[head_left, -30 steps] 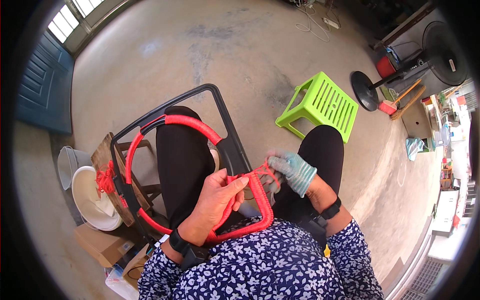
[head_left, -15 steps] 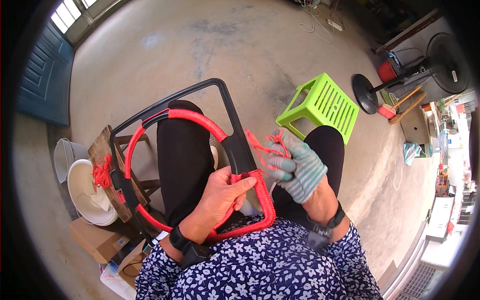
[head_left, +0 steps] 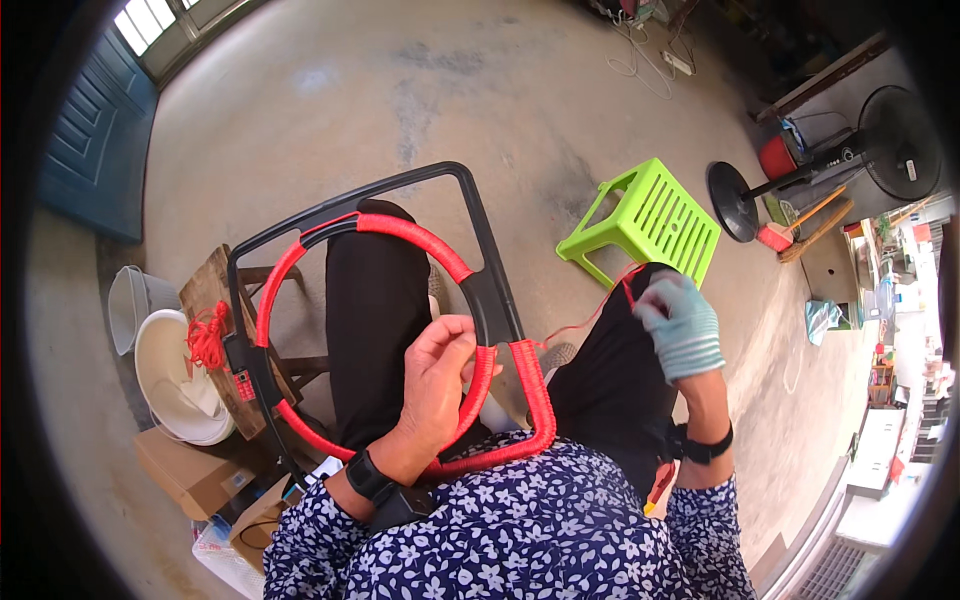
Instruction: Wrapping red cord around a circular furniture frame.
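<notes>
A black plastic frame [head_left: 490,300] with a round inner ring wrapped in red cord leans across my lap. My bare left hand [head_left: 432,385] closes on the ring's red-wrapped side, just below the black bridge piece. A thin loose strand of red cord [head_left: 572,327] runs from the wrapped corner over my right knee. Its far end is in my right hand [head_left: 682,328], which wears a grey-green striped glove; the fingers are curled round the cord. A bundle of red cord [head_left: 208,335] lies on the wooden stool [head_left: 212,285] at my left.
Beyond my right knee stands a green plastic stool [head_left: 655,225]. A black fan [head_left: 735,200] and a broom [head_left: 815,230] are farther right. At left are a white bucket [head_left: 165,350], a pale bin [head_left: 125,305] and cardboard boxes [head_left: 185,470]. A red and yellow object [head_left: 657,488] shows beside my right forearm.
My right hand has moved right, away from the frame, drawing the gathered cord out into a long strand. My left thumb has shifted off the wrapped corner, farther left on the ring.
</notes>
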Demonstrator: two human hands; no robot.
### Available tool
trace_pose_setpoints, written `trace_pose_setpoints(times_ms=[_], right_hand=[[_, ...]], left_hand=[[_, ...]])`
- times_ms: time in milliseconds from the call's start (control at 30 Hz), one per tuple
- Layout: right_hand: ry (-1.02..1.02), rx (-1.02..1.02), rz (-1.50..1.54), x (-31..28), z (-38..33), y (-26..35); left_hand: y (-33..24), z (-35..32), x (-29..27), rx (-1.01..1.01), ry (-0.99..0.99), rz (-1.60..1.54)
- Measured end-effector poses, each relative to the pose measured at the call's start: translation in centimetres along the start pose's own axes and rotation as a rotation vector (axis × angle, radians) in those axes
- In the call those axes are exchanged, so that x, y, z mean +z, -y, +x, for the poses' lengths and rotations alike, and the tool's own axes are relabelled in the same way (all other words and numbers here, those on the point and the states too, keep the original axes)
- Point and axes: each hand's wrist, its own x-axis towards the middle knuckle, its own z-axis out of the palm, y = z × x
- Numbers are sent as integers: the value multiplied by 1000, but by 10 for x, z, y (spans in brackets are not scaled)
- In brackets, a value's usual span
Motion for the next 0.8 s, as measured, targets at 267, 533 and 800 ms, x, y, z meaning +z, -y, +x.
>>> trace_pose_setpoints(times_ms=[267, 533, 800], right_hand=[[871, -547, 385, 92, -41, 11], [649, 79, 781, 82, -10, 45], [184, -498, 542, 40, -7, 84]], left_hand=[[5, 6, -5, 69, 209, 412], [-2, -5, -4, -57, 146, 386], [0, -10, 8, 568, -57, 611]])
